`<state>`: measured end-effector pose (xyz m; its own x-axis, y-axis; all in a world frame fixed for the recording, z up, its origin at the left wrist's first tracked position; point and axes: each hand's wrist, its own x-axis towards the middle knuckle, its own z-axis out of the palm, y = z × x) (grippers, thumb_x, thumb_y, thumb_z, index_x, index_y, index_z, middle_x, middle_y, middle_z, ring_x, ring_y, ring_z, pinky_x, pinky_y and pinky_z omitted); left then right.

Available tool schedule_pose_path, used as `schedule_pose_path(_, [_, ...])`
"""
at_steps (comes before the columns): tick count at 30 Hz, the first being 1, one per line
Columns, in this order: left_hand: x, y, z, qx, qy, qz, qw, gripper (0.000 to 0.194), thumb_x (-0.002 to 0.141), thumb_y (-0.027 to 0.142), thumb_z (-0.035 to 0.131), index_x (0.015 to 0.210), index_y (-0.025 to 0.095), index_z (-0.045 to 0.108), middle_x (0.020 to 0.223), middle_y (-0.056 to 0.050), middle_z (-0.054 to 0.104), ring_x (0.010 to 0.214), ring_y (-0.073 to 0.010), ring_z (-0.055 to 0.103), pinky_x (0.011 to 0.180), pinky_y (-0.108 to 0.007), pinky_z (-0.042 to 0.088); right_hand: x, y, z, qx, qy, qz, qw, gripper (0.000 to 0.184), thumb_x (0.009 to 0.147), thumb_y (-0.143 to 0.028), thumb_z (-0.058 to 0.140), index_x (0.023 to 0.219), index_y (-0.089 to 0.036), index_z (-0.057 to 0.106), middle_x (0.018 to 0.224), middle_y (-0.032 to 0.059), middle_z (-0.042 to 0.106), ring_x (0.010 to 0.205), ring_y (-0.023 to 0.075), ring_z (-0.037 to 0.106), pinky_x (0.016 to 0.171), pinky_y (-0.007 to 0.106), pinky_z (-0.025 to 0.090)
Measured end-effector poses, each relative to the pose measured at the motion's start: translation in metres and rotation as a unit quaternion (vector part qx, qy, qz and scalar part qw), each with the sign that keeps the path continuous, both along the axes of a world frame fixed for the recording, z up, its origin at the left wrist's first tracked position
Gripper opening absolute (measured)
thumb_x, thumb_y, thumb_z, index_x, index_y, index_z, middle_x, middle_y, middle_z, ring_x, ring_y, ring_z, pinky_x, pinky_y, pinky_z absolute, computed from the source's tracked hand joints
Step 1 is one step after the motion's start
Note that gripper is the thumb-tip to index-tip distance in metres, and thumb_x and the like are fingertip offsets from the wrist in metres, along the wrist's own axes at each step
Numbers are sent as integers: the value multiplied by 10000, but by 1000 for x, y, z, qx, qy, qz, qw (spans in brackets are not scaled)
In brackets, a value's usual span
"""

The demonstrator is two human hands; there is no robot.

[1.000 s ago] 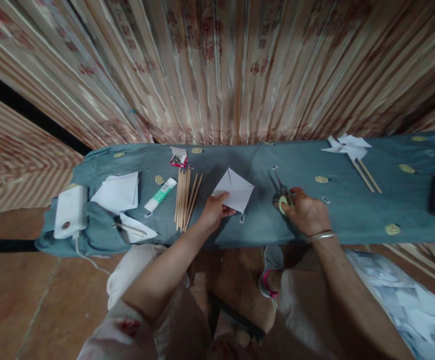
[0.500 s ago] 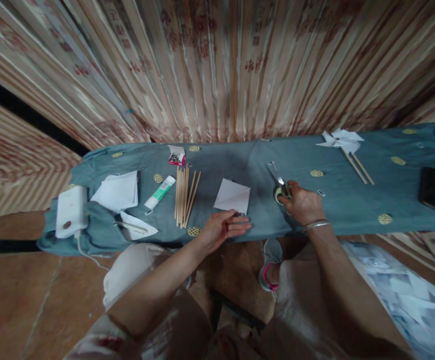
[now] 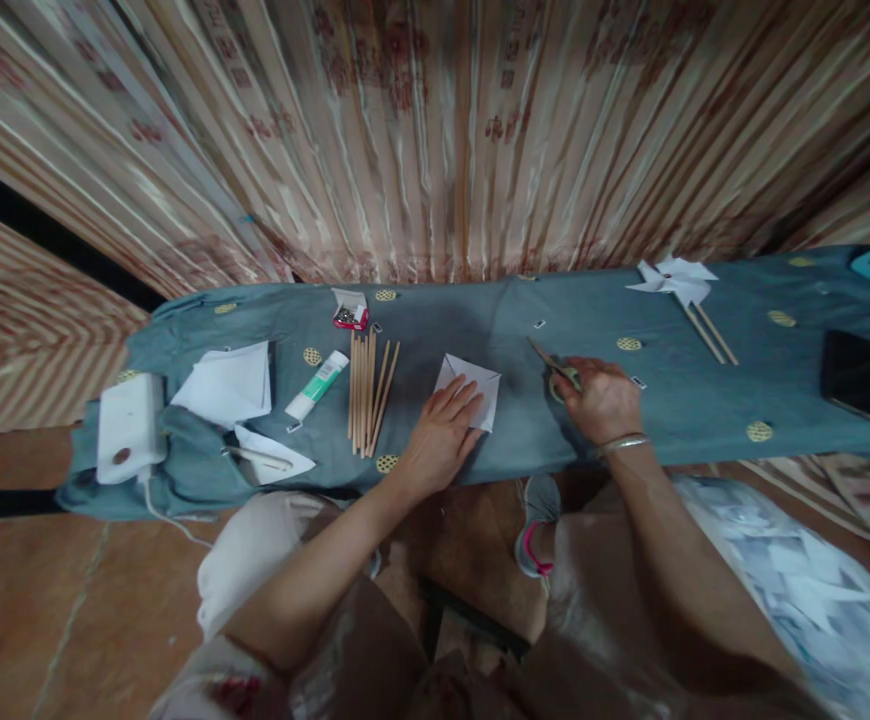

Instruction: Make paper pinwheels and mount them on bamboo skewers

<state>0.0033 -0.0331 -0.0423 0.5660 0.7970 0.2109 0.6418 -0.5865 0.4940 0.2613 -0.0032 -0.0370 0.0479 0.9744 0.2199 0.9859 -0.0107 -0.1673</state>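
Observation:
My left hand (image 3: pixel 446 430) lies with its fingers stretched out over a square of white paper (image 3: pixel 488 390) on the cloth. Slits or creases show near the paper's upper corners; its lower left part is hidden under the hand. To the right, my right hand (image 3: pixel 604 400) grips a pair of scissors (image 3: pixel 566 376) by the green handles. The blades point up and left, apart from the paper; how far they are parted I cannot make out.
Wooden sticks (image 3: pixel 362 395), a glue stick (image 3: pixel 317 385) and a small red box (image 3: pixel 350 315) lie left of the paper. Further left are white sheets (image 3: pixel 229 385) and a white device (image 3: pixel 130 425). Paper pinwheels (image 3: pixel 675 277) and a dark phone (image 3: pixel 860 377) lie right.
My left hand has moved up from the paper's near edge and now rests flat on it. My right hand has lifted the scissors slightly and turned them.

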Motion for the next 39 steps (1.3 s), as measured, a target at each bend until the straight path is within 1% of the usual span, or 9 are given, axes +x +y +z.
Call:
schedule_pose_path(2, [5,5,-7,2,55,3,998,484,972,316,471,1414,120,453,1526,-180,414,1490,-272,243,1180,-537,276,-13,5,-6,28,47,33,998,492,891,-456,526,1195,-91,654,1140,205,705,1042,339,651,915,454,494])
schedule_pose_path(5, [9,7,-14,-19,81,4,997,542,958,379,506,1418,98,447,1539,-192,387,1491,-286,236,1205,-524,210,-39,13,-17,40,141,99,984,602,869,-532,544,1264,-81,601,1177,194,692,1085,324,642,956,462,492])
schedule_pose_path(10, [7,7,-16,-53,51,-3,997,605,931,414,549,1442,114,426,1537,-200,386,1483,-310,253,1214,-524,161,-66,26,-32,29,177,120,976,596,823,-463,615,1274,-75,586,1226,193,663,1160,342,586,1020,504,445])
schedule_pose_path(15, [6,7,-16,-68,30,-3,997,596,917,418,568,1422,126,450,1538,-203,382,1486,-313,245,1213,-525,140,-60,33,-38,27,202,124,971,446,806,-314,613,1208,-122,619,1212,159,669,1137,315,593,1019,500,448])
schedule_pose_path(21, [5,6,-17,-66,37,-7,997,603,922,434,554,1427,125,441,1544,-199,374,1490,-307,234,1214,-510,130,-54,37,-38,18,205,126,970,386,812,-202,545,1177,-104,625,1146,158,687,1043,293,625,990,480,463])
schedule_pose_path(28, [6,6,-17,-61,52,-5,997,623,917,413,573,1432,94,427,1545,-213,365,1491,-314,225,1212,-515,136,-55,38,-37,40,214,113,969,346,837,-160,463,1127,-101,642,1091,163,708,981,278,652,990,476,468])
schedule_pose_path(33, [3,2,-9,-38,38,4,999,621,935,460,529,1439,116,414,1553,-204,356,1492,-302,231,1213,-523,141,-54,38,-35,64,233,88,966,319,874,-248,457,1093,-133,658,1064,153,722,968,273,667,935,453,506])
schedule_pose_path(36, [-19,5,5,3,16,49,999,563,959,423,489,1440,141,413,1545,-182,380,1473,-283,283,1211,-498,180,-53,38,-32,64,236,80,966,339,876,-296,476,1120,-141,653,1032,143,724,929,263,675,894,434,522])
schedule_pose_path(39, [-63,13,18,50,-14,175,983,487,937,338,518,1393,177,470,1452,-155,495,1375,-276,424,1164,-463,297,-53,38,-28,68,239,66,966,357,873,-322,485,1131,-137,650,984,133,726,886,256,680,860,417,530])
